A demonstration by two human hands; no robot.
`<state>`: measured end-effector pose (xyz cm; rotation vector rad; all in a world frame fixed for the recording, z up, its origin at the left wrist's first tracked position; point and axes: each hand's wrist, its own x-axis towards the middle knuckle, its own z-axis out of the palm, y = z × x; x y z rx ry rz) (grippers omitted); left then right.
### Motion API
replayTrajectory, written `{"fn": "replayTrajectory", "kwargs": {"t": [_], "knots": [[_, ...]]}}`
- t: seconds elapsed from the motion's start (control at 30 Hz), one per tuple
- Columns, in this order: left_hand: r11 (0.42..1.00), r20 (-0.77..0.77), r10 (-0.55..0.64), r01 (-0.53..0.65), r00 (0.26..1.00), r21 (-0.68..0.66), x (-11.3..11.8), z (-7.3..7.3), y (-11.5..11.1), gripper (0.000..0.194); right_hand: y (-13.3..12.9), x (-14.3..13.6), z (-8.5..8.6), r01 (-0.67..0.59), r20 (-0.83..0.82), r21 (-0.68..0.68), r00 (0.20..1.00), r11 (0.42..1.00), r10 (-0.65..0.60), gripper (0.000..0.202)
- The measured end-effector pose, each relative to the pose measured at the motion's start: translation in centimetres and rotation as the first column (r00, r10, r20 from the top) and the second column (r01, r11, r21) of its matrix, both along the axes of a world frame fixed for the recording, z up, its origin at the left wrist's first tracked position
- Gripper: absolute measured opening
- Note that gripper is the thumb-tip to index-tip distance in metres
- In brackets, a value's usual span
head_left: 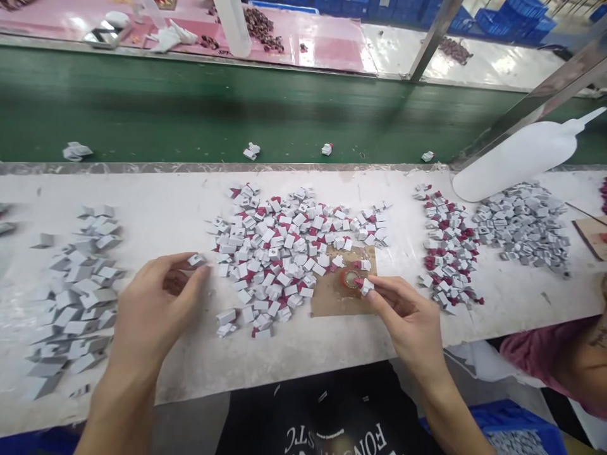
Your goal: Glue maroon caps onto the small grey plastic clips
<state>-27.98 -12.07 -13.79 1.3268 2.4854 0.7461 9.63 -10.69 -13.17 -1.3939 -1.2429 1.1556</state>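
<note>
Between thumb and forefinger, my left hand (159,303) pinches a small grey part, at the left of the central pile (270,246) of grey parts with dark red pieces. My right hand (408,319) pinches a grey part (367,287) with a dark red piece on it. That part is held over the right side of a round red-rimmed item (351,279), which sits on a brown board (327,303). Left of my left hand lies a pile of larger grey pieces (78,303).
More grey-and-red parts (448,246) and a grey pile (526,224) lie to the right, beside a leaning white bottle (516,158). A green conveyor (190,114) crosses behind the white table (199,379). Another person's arm (583,360) is at the right edge.
</note>
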Motion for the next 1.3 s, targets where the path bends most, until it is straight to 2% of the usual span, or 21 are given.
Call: {"fn": "replayTrajectory", "kwargs": {"t": [0.1,0.2,0.3,0.4,0.47,0.53,0.6,0.7,0.8,0.87,1.03,1.2,1.3], "knots": [[0.997,0.006,0.047,-0.047,0.999,0.064,0.4,0.1,-0.3,0.038,-0.2,0.0,0.0,-0.021,0.09,0.034,0.996,0.999,0.018,0.015],[0.974,0.176,0.078,-0.113,0.981,0.195,2.0,0.8,-0.4,0.028,-0.3,-0.1,0.2,-0.025,0.131,0.045,0.991,0.999,0.019,0.014],[0.928,0.327,0.012,-0.132,0.945,0.347,4.4,1.9,-0.5,0.03,-0.3,-0.1,0.3,-0.028,0.104,0.035,0.994,0.999,0.024,0.012],[0.93,0.439,-0.092,-0.08,0.894,0.358,7.2,3.4,-0.5,0.026,0.0,0.1,0.6,-0.015,-0.005,0.046,1.0,0.999,0.015,0.016],[0.939,0.545,-0.232,0.039,0.806,0.342,9.3,4.3,-0.2,0.019,0.4,0.2,1.0,-0.033,-0.098,0.051,0.994,0.998,0.038,0.02],[0.92,0.641,-0.369,0.165,0.672,0.357,11.4,4.9,0.3,0.016,0.8,0.1,1.5,-0.081,-0.194,0.037,0.977,0.996,0.086,0.019],[0.89,0.724,-0.454,0.238,0.52,0.388,13.5,5.0,1.0,0.015,1.3,-0.1,1.9,-0.122,-0.276,0.014,0.954,0.992,0.121,0.015],[0.872,0.818,-0.482,0.262,0.315,0.413,15.9,4.7,2.1,0.013,1.6,-0.5,2.3,-0.122,-0.358,-0.004,0.927,0.993,0.112,0.015],[0.859,0.847,-0.493,0.265,0.197,0.438,17.1,4.2,2.8,0.012,1.7,-0.7,2.3,-0.096,-0.356,-0.012,0.931,0.995,0.086,0.017],[0.853,0.848,-0.5,0.269,0.174,0.447,17.3,3.9,3.0,0.012,1.6,-0.7,2.2,-0.086,-0.329,-0.01,0.941,0.996,0.078,0.016],[0.845,0.844,-0.508,0.287,0.172,0.451,17.1,3.6,2.9,0.011,1.7,-0.5,2.1,-0.106,-0.325,0.015,0.94,0.994,0.105,0.013],[0.807,0.794,-0.562,0.367,0.233,0.463,16.9,3.3,2.9,0.012,2.1,-0.4,2.8,-0.171,-0.213,0.032,0.962,0.985,0.173,0.014],[0.786,0.759,-0.598,0.377,0.258,0.49,16.6,3.5,3.0,0.013,2.4,-0.6,3.6,-0.22,-0.186,0.057,0.956,0.974,0.226,0.015]]}}
